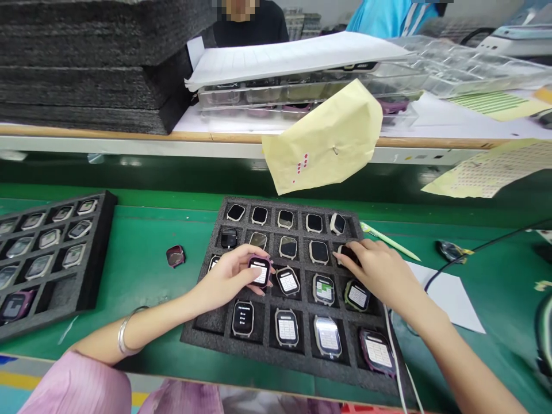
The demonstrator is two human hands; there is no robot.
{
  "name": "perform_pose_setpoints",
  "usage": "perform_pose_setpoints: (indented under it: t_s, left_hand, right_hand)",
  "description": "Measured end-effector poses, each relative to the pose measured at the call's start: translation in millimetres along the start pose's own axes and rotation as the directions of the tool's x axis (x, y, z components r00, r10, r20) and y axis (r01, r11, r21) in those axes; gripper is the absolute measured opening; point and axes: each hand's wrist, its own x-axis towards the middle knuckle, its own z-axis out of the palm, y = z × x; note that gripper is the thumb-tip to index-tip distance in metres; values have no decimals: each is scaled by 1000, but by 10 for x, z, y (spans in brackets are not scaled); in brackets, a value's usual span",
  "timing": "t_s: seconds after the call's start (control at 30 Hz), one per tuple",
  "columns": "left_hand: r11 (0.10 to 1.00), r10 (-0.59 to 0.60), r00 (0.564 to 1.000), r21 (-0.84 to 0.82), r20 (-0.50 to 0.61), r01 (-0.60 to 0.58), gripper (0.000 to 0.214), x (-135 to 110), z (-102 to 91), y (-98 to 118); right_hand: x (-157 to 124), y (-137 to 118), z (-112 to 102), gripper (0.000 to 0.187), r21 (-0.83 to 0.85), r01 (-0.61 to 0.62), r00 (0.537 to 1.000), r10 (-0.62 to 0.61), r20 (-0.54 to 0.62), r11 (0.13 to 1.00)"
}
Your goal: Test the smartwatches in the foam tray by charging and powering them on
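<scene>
Left hand (228, 279): grip closed on purple-cased watch (260, 271), screen lit, held just above third row of the foam tray (192, 333). Right hand (379, 267): fingertips on dark watch (347, 253) in second row, rightmost compartment; cannot tell whether this grip has closed. Loose watch (175, 256) lies on green table (142, 241), left of tray.

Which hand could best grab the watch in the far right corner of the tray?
Probably the right hand: it is right next to that corner watch, while the left hand is farther away and holds a purple watch.
</scene>
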Motion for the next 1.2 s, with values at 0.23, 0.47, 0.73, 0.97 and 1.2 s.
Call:
perform_pose_setpoints:
  t_s: [0.23,0.47,0.73,0.97,1.2]
  left_hand:
    - [578,160,983,799,90,-167,26,-25,27,-212]
    - [-116,360,931,986,-68,117,35,150,-40,-123]
    - [-179,326,935,962,-139,206,23,455,-511,-137]
    - [-47,268,957,991,-108,125,13,120,-466,-205]
    - [572,198,944,814,-262,106,23,-248,-513,-176]
  right_hand:
    - [-74,-28,162,47,239,-76,994,93,-61,968]
    - [-22,207,216,69,578,-176,974,228,-17,797]
    - [-55,111,175,48,687,-128,985,173,3,715]
    - [-266,-2,119,34,689,-172,985,112,132,704]
    - [-429,-99,-126,37,857,-291,941,288,177,424]
